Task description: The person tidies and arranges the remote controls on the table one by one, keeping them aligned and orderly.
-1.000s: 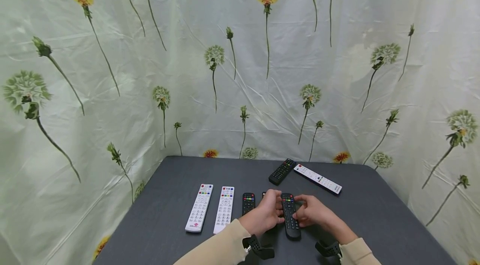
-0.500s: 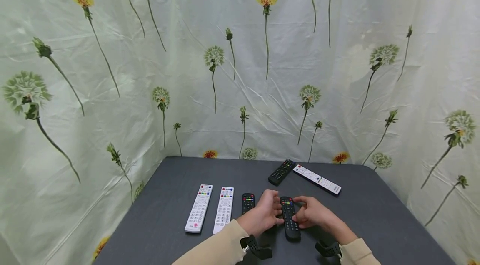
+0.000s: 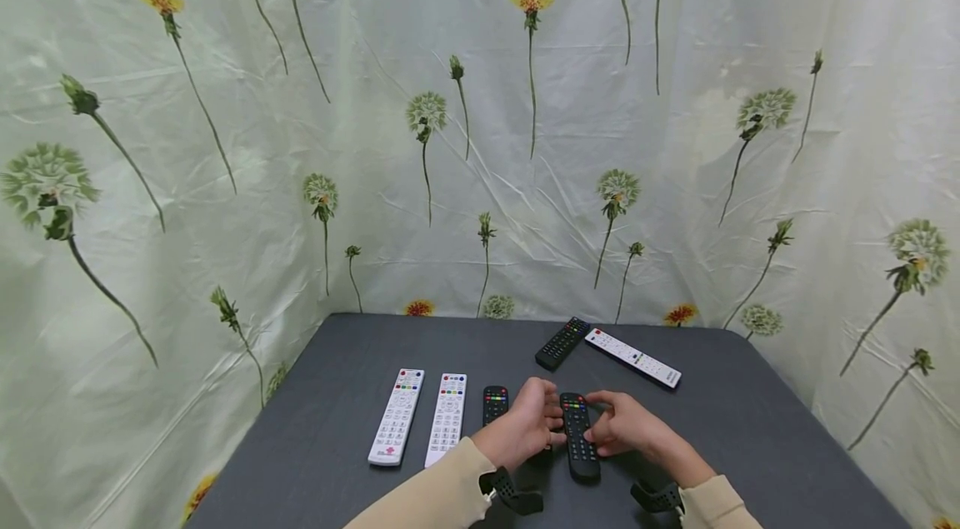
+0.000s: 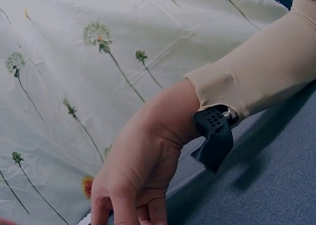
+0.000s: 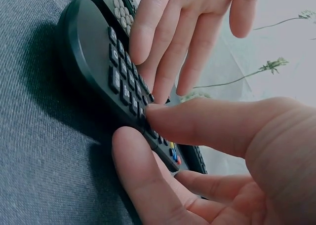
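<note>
A black remote control (image 3: 579,437) lies between the two hands, its coloured keys at the far end. My right hand (image 3: 628,426) pinches its right side; in the right wrist view the thumb (image 5: 197,124) presses on the keys and a finger sits at the edge. My left hand (image 3: 525,421) is along its left side, fingers (image 5: 168,47) extended and loosely bent, near or touching that edge. Another remote with grey keys (image 5: 121,13) is partly covered by the left hand. Left of that hand lies a second black remote (image 3: 495,404), partly hidden by the wrist.
Two white remotes (image 3: 396,416) (image 3: 447,419) lie side by side on the left of the dark grey table (image 3: 337,396). At the back, a black remote (image 3: 562,343) and a white remote (image 3: 633,357) lie slanted. A flowered curtain (image 3: 480,137) hangs behind.
The black remote's far end has come slightly toward me, and the left hand has shifted a little left. Over the last half second the hands and remote have barely moved.
</note>
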Demonstrator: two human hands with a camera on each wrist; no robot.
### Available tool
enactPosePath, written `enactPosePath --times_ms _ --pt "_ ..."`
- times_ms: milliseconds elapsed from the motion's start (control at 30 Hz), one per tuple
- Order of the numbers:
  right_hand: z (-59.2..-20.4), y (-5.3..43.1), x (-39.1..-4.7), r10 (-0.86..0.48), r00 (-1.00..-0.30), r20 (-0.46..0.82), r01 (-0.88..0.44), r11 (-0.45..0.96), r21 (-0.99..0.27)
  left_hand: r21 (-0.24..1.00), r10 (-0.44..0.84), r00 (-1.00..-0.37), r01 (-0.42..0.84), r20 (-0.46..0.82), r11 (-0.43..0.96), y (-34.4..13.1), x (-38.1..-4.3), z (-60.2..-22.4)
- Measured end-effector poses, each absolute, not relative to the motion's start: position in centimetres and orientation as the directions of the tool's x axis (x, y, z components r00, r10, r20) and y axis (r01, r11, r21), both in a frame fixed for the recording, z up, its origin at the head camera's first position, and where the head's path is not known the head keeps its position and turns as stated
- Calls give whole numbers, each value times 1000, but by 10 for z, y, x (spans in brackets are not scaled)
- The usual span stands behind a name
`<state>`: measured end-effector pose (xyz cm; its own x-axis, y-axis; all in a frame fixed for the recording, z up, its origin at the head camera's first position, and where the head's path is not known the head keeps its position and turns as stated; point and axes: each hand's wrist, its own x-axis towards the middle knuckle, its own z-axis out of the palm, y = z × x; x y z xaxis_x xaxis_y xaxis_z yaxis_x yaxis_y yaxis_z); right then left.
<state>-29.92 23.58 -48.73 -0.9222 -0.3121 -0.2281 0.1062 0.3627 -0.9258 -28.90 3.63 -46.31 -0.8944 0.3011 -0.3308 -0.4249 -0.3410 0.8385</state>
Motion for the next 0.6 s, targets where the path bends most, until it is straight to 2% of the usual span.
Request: enactPosePath --times_ms 167,300,467,600 --pt "-484 240 -301 -281 -931 -232 121 361 -925 860 294 -907 -392 -302 -326 29 -292 -459" --pt "-478 243 -304 -211 -951 -225 139 358 -923 898 301 -912 -359 -280 -253 20 -303 -453" --pt "-470 244 -314 -103 -975 -195 148 347 -926 941 276 -928 -300 -250 -157 13 -325 -448" --pt "-463 243 -331 -77 -982 -173 140 320 -937 964 221 -951 -243 -215 -104 6 -350 -448"
